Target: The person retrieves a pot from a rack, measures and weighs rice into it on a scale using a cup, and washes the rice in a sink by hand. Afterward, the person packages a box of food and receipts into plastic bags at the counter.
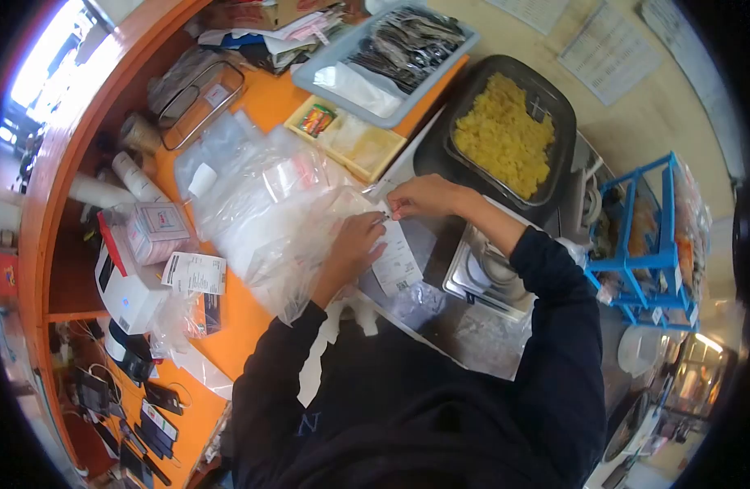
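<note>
My left hand (357,244) is closed at the upper left edge of a long white printed receipt (398,266), its fingertips on the paper. My right hand (428,197) pinches at the receipt's top end, its fingertips almost meeting those of the left. A small dark spot shows between the fingertips, too small to name. The receipt hangs over the dark metal counter. Beside and under my left forearm lies a heap of clear plastic bags (257,212) on the orange counter.
A black pan (564,122) of yellow food stands ahead on the right, near a blue wire rack (635,265). Ahead are a yellow tray (379,159) and a grey bin (305,77) of wrapped black cutlery. A white printer (134,297) and several phones sit left.
</note>
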The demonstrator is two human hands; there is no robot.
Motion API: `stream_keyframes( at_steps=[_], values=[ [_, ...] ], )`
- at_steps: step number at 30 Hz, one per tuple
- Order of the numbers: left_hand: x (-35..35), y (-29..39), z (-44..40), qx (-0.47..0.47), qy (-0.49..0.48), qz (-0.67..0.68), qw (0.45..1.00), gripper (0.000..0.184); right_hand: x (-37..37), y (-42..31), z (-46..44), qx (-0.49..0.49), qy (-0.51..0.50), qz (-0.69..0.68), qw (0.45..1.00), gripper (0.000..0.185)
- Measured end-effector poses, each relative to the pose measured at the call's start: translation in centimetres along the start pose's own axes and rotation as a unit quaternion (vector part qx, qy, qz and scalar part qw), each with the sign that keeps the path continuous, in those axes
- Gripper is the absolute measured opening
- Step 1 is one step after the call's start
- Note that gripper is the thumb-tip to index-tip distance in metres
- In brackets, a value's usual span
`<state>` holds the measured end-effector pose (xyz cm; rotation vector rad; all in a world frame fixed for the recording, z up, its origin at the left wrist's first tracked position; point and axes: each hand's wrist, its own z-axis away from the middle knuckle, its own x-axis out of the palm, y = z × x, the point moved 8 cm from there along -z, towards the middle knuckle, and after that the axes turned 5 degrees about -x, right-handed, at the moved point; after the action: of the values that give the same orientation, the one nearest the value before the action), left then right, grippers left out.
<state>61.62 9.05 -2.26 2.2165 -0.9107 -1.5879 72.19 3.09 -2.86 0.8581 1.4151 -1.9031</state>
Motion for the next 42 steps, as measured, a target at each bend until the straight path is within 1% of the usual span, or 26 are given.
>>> stream_keyframes(
  at_steps=[3, 6, 9, 12, 15, 18, 20, 21, 22, 23, 25, 26, 27, 28, 29, 30, 31, 32, 33, 34, 35, 36, 37, 38, 40, 42],
  values=[
    [0.0, -0.3, 0.1, 0.008, 0.008, 0.005, 1.000, 0.026, 1.6, 1.3, -2.3, -0.001, -0.037, 0.001, 0.999, 0.024],
    [0.2, -0.6, 0.2, 0.005, 0.010, 0.007, 1.000, 0.025, 1.7, 2.3, -3.0, 0.037, -0.099, -0.002, 0.994, 0.031],
    [0.7, -0.8, 0.2, 0.006, 0.000, -0.002, 1.000, 0.026, 2.6, 4.8, -3.9, 0.055, -0.108, 0.011, 0.993, 0.031],
    [0.8, -1.0, 0.3, 0.002, -0.007, -0.006, 1.000, 0.028, 5.7, 7.0, -4.4, 0.077, -0.148, -0.216, 0.962, 0.030],
    [1.0, -1.3, 0.6, -0.004, -0.004, -0.003, 1.000, 0.030, 7.0, 7.3, -4.8, 0.033, -0.153, -0.367, 0.917, 0.031],
    [1.1, -1.5, 0.8, -0.006, -0.006, 0.005, 1.000, 0.031, 7.2, 7.2, -4.1, 0.091, -0.222, -0.380, 0.893, 0.026],
    [1.4, -1.7, 0.7, -0.010, -0.013, 0.007, 1.000, 0.030, 7.1, 7.3, -3.7, 0.111, -0.203, -0.405, 0.884, 0.026],
    [2.2, -1.7, 0.7, 0.005, -0.020, 0.010, 1.000, 0.029, 6.9, 7.2, -3.7, 0.115, -0.203, -0.410, 0.882, 0.026],
    [3.1, -2.2, 1.1, 0.007, -0.020, 0.004, 1.000, 0.027, 6.8, 7.3, -4.0, 0.105, -0.181, -0.402, 0.892, 0.025],
    [3.6, -3.0, 1.6, -0.003, -0.015, -0.009, 1.000, 0.026, 7.0, 7.3, -4.3, 0.083, -0.169, -0.391, 0.901, 0.023],
    [2.7, -2.6, 2.0, 0.043, 0.098, 0.022, 0.994, 0.035, 7.4, 7.2, -4.9, 0.042, -0.180, -0.375, 0.909, 0.014],
    [3.4, -3.3, 1.8, 0.019, 0.087, 0.098, 0.991, 0.039, 7.9, 8.1, -5.0, 0.064, -0.164, -0.332, 0.927, 0.012],
    [3.4, -3.0, 1.7, 0.023, 0.099, 0.107, 0.989, 0.041, 7.6, 9.4, -5.3, 0.091, -0.108, -0.234, 0.962, 0.010],
    [3.5, -2.6, 1.2, 0.027, 0.112, 0.114, 0.987, 0.042, 4.9, 3.9, -5.4, 0.022, -0.114, -0.092, 0.989, 0.009],
    [3.4, -2.2, 0.9, 0.035, 0.119, 0.126, 0.984, 0.044, 5.0, 5.3, -5.5, -0.047, -0.059, -0.046, 0.996, 0.012],
    [2.8, -1.9, 1.2, 0.048, 0.117, 0.144, 0.981, 0.045, 5.2, 6.0, -5.7, -0.052, -0.086, -0.017, 0.995, 0.013],
    [2.1, -0.7, 1.3, 0.051, 0.076, 0.031, 0.995, 0.052, 5.3, 7.9, -5.7, -0.083, -0.067, 0.030, 0.994, 0.017],
    [2.5, -0.2, 1.3, 0.059, 0.077, -0.024, 0.995, 0.045, 4.6, 6.5, -5.5, -0.062, -0.109, 0.062, 0.990, 0.017],
    [2.9, 1.0, 1.0, 0.049, 0.041, -0.012, 0.998, 0.042, 2.5, 2.1, -4.4, 0.006, -0.078, -0.029, 0.997, 0.012],
    [2.3, 2.9, 1.2, 0.059, 0.122, 0.018, 0.991, 0.037, 3.8, 10.1, -4.3, -0.037, -0.069, -0.038, 0.996, 0.011],
    [0.4, 5.2, 2.0, 0.079, 0.131, -0.015, 0.988, 0.035, 1.6, 8.0, -3.9, -0.043, -0.053, 0.052, 0.996, 0.014],
    [-1.8, 8.5, 3.4, 0.101, 0.143, -0.046, 0.983, 0.032, -1.6, 3.3, -2.5, 0.015, 0.009, 0.172, 0.985, 0.015],
    [-3.4, 10.9, 5.4, 0.122, 0.159, -0.077, 0.977, 0.030, -3.0, 3.0, -2.1, -0.007, 0.044, 0.241, 0.969, 0.015],
    [-4.5, 11.3, 7.5, 0.113, 0.158, -0.065, 0.979, 0.028, -4.2, 2.5, -1.8, -0.029, 0.080, 0.311, 0.947, 0.015],
    [-7.2, 11.6, 12.0, 0.100, 0.158, -0.039, 0.982, 0.025, -7.7, -2.9, 0.1, 0.057, 0.187, 0.245, 0.950, 0.015],
    [-10.8, 9.3, 17.6, 0.008, 0.173, -0.049, 0.984, 0.022, -9.7, -8.9, 1.5, 0.063, 0.318, 0.124, 0.938, 0.015]
  ],
)
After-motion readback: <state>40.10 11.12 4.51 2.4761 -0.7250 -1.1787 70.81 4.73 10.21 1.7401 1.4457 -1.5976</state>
